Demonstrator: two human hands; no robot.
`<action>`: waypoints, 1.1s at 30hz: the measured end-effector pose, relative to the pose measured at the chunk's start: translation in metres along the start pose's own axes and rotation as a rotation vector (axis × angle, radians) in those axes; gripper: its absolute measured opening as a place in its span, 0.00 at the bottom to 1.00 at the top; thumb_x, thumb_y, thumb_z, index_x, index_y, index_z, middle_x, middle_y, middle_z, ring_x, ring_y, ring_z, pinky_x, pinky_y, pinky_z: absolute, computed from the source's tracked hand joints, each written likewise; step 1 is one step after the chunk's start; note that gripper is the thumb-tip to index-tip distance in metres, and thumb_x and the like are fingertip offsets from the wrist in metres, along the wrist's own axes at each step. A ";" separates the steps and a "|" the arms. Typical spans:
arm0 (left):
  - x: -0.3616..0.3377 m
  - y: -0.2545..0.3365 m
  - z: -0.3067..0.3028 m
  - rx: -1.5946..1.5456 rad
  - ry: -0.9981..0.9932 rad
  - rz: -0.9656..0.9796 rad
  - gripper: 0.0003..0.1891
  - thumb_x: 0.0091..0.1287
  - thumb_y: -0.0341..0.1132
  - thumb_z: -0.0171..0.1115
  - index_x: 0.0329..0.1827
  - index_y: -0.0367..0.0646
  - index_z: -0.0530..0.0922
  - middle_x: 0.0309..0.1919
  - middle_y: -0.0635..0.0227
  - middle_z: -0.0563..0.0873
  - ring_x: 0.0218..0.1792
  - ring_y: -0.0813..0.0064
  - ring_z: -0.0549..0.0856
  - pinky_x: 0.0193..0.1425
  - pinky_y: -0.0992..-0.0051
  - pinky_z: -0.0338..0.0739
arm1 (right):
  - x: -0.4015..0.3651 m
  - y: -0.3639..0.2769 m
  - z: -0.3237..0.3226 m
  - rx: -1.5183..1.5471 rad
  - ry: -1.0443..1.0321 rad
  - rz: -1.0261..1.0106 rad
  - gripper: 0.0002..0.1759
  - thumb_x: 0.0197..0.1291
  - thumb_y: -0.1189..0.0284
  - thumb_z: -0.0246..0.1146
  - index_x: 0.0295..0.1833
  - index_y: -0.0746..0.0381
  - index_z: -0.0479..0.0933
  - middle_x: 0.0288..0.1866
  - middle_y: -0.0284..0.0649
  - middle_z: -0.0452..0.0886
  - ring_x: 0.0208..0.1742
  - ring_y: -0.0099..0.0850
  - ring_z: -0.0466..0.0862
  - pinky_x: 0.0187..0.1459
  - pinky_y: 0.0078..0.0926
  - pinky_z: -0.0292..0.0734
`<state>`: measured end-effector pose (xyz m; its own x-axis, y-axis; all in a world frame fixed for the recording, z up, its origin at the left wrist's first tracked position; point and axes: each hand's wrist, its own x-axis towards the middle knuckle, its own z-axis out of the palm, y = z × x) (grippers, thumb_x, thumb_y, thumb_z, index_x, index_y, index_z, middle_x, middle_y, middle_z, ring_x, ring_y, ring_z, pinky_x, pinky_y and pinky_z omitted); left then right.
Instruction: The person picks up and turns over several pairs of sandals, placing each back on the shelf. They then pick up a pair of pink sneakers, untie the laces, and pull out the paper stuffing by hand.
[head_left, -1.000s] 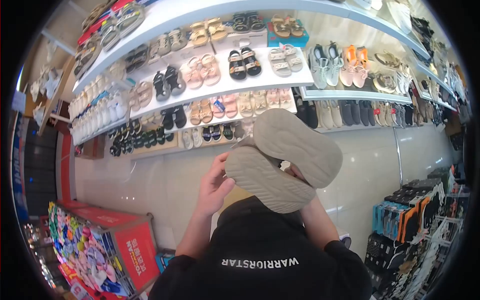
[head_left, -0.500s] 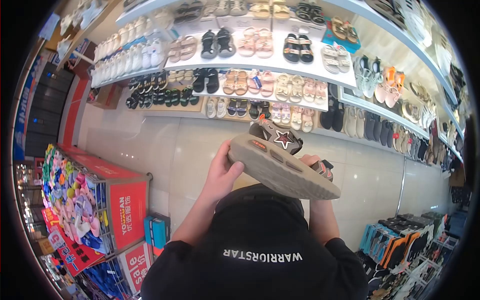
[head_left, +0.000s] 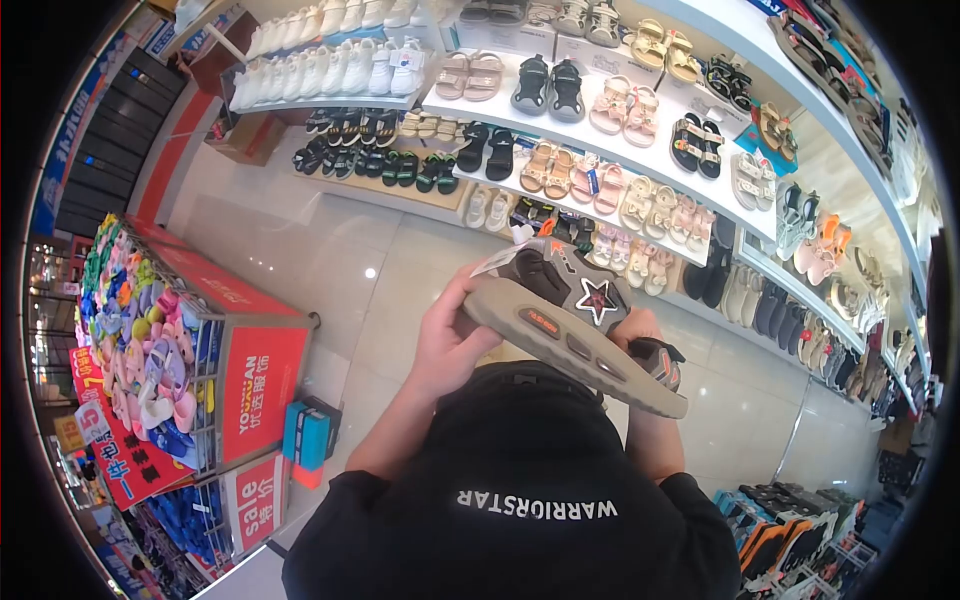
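White shelf (head_left: 590, 140) is standing beyond. Sandal (head_left: 560, 345) is tilting between hands. Left hand (head_left: 452, 330) is pinching one end; right hand (head_left: 635, 326) is partly hiding, grip undeterminable. Uneven support is risking a drop, protruding tag (head_left: 497, 261) a snag.

Head-worn camera, looking forward and steeply down past the bare hands (head_left: 452, 335), close in, toward white shoe shelves (head_left: 590, 133).

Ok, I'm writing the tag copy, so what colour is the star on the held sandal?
White outline, dark centre on the star; shows best in the current head view.
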<state>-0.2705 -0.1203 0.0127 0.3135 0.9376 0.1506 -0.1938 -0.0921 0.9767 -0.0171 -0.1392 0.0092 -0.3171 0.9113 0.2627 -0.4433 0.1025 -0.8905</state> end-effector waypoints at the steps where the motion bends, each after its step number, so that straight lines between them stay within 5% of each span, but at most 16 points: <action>1: 0.002 -0.001 -0.003 0.020 -0.013 0.040 0.28 0.66 0.37 0.69 0.66 0.33 0.72 0.71 0.54 0.71 0.68 0.66 0.73 0.70 0.65 0.68 | -0.001 0.006 -0.007 0.003 -0.025 0.010 0.32 0.50 0.59 0.74 0.12 0.60 0.59 0.10 0.33 0.61 0.12 0.26 0.59 0.18 0.28 0.49; 3: 0.005 0.010 0.001 -0.013 -0.034 0.085 0.26 0.63 0.29 0.67 0.65 0.33 0.72 0.70 0.55 0.70 0.67 0.65 0.74 0.68 0.67 0.71 | -0.005 0.010 -0.004 0.001 -0.036 0.019 0.32 0.51 0.59 0.75 0.11 0.60 0.61 0.09 0.32 0.63 0.11 0.26 0.61 0.18 0.27 0.52; 4: 0.008 0.014 0.004 -0.041 -0.052 0.132 0.26 0.60 0.21 0.65 0.64 0.32 0.73 0.69 0.55 0.70 0.66 0.64 0.75 0.67 0.69 0.73 | -0.013 0.013 0.005 0.226 0.305 0.112 0.22 0.59 0.58 0.69 0.36 0.63 0.68 0.32 0.41 0.73 0.32 0.30 0.74 0.33 0.28 0.69; 5: 0.011 0.014 0.006 -0.050 -0.069 0.129 0.26 0.60 0.21 0.65 0.64 0.32 0.73 0.69 0.55 0.70 0.66 0.64 0.75 0.67 0.69 0.73 | -0.018 0.014 0.009 0.453 0.647 0.197 0.26 0.67 0.57 0.64 0.61 0.67 0.75 0.56 0.50 0.83 0.52 0.35 0.87 0.48 0.30 0.87; 8: 0.022 0.016 0.014 0.098 -0.159 0.241 0.23 0.61 0.23 0.66 0.62 0.33 0.75 0.69 0.52 0.71 0.66 0.60 0.76 0.60 0.70 0.78 | -0.038 0.039 -0.019 0.687 0.596 0.221 0.29 0.67 0.53 0.63 0.63 0.65 0.77 0.60 0.49 0.82 0.55 0.39 0.86 0.55 0.36 0.84; 9: 0.026 0.019 0.018 0.134 -0.235 0.254 0.23 0.63 0.25 0.65 0.63 0.33 0.74 0.70 0.47 0.70 0.70 0.55 0.72 0.67 0.63 0.72 | -0.042 0.040 -0.026 0.773 0.482 0.210 0.37 0.71 0.51 0.57 0.77 0.60 0.61 0.75 0.47 0.69 0.71 0.41 0.74 0.68 0.44 0.76; 11: 0.030 0.026 0.032 0.162 -0.325 0.267 0.23 0.65 0.26 0.63 0.64 0.32 0.73 0.71 0.42 0.69 0.74 0.49 0.68 0.74 0.55 0.65 | -0.051 0.060 -0.048 0.619 0.497 0.035 0.35 0.70 0.54 0.60 0.76 0.58 0.62 0.74 0.46 0.69 0.71 0.39 0.74 0.69 0.44 0.75; 12: 0.030 0.029 0.042 0.143 -0.305 0.204 0.24 0.63 0.26 0.65 0.64 0.34 0.75 0.70 0.46 0.72 0.71 0.52 0.72 0.66 0.63 0.72 | -0.056 0.064 -0.055 0.466 0.496 -0.125 0.34 0.69 0.57 0.62 0.76 0.56 0.62 0.74 0.44 0.69 0.71 0.38 0.74 0.69 0.43 0.75; 13: 0.030 0.030 0.050 0.126 -0.285 0.141 0.24 0.61 0.26 0.66 0.63 0.35 0.77 0.68 0.50 0.76 0.68 0.55 0.77 0.57 0.70 0.79 | -0.063 0.064 -0.062 0.497 0.519 -0.126 0.34 0.69 0.57 0.63 0.76 0.57 0.62 0.74 0.44 0.69 0.71 0.38 0.74 0.69 0.43 0.75; 20: 0.038 0.009 0.084 0.163 -0.390 0.176 0.25 0.62 0.26 0.66 0.64 0.34 0.76 0.69 0.50 0.75 0.72 0.53 0.73 0.58 0.69 0.79 | -0.103 0.042 -0.074 0.654 0.650 -0.067 0.34 0.68 0.59 0.64 0.76 0.57 0.63 0.74 0.43 0.69 0.72 0.37 0.73 0.70 0.41 0.74; 22: 0.039 0.006 0.087 0.174 -0.447 0.149 0.26 0.66 0.25 0.63 0.68 0.31 0.71 0.70 0.44 0.70 0.73 0.53 0.69 0.68 0.63 0.74 | -0.110 0.038 -0.078 0.685 0.658 -0.058 0.34 0.68 0.59 0.64 0.76 0.57 0.63 0.74 0.43 0.69 0.72 0.37 0.73 0.70 0.41 0.74; 24: 0.038 0.010 0.095 0.131 -0.405 0.081 0.26 0.66 0.26 0.64 0.67 0.31 0.72 0.68 0.45 0.72 0.71 0.54 0.71 0.68 0.64 0.72 | -0.115 0.036 -0.086 0.999 0.437 -0.020 0.49 0.63 0.32 0.49 0.77 0.59 0.63 0.75 0.50 0.68 0.72 0.47 0.72 0.72 0.49 0.69; 27: 0.041 0.008 0.102 0.157 -0.306 0.090 0.23 0.64 0.26 0.66 0.63 0.32 0.75 0.63 0.50 0.76 0.66 0.56 0.76 0.66 0.65 0.73 | -0.113 0.032 -0.090 0.816 0.524 0.056 0.33 0.73 0.52 0.54 0.76 0.60 0.63 0.73 0.45 0.71 0.70 0.40 0.75 0.68 0.41 0.76; 28: 0.041 0.007 0.102 0.225 -0.261 0.166 0.21 0.62 0.26 0.68 0.59 0.33 0.78 0.58 0.53 0.80 0.62 0.57 0.79 0.63 0.66 0.75 | -0.112 0.034 -0.091 0.817 0.516 0.070 0.33 0.73 0.52 0.54 0.76 0.60 0.63 0.73 0.45 0.71 0.70 0.40 0.75 0.68 0.41 0.76; 30: 0.037 0.006 0.101 0.233 -0.210 0.135 0.20 0.62 0.26 0.68 0.58 0.34 0.78 0.58 0.53 0.80 0.62 0.58 0.79 0.63 0.66 0.74 | -0.112 0.042 -0.095 0.868 0.707 0.209 0.49 0.62 0.32 0.50 0.73 0.61 0.67 0.72 0.49 0.72 0.70 0.45 0.74 0.69 0.46 0.72; 33: 0.031 0.002 0.092 0.248 -0.147 0.094 0.20 0.63 0.27 0.68 0.58 0.32 0.77 0.60 0.53 0.78 0.62 0.61 0.78 0.65 0.66 0.71 | -0.136 0.085 -0.120 0.879 0.643 0.179 0.45 0.63 0.35 0.53 0.70 0.61 0.70 0.69 0.47 0.75 0.67 0.41 0.76 0.66 0.43 0.74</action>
<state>-0.1755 -0.1219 0.0336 0.4399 0.8640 0.2449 -0.0011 -0.2722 0.9622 0.0889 -0.2062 -0.1465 -0.0542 0.9481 -0.3132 -0.9569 -0.1389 -0.2551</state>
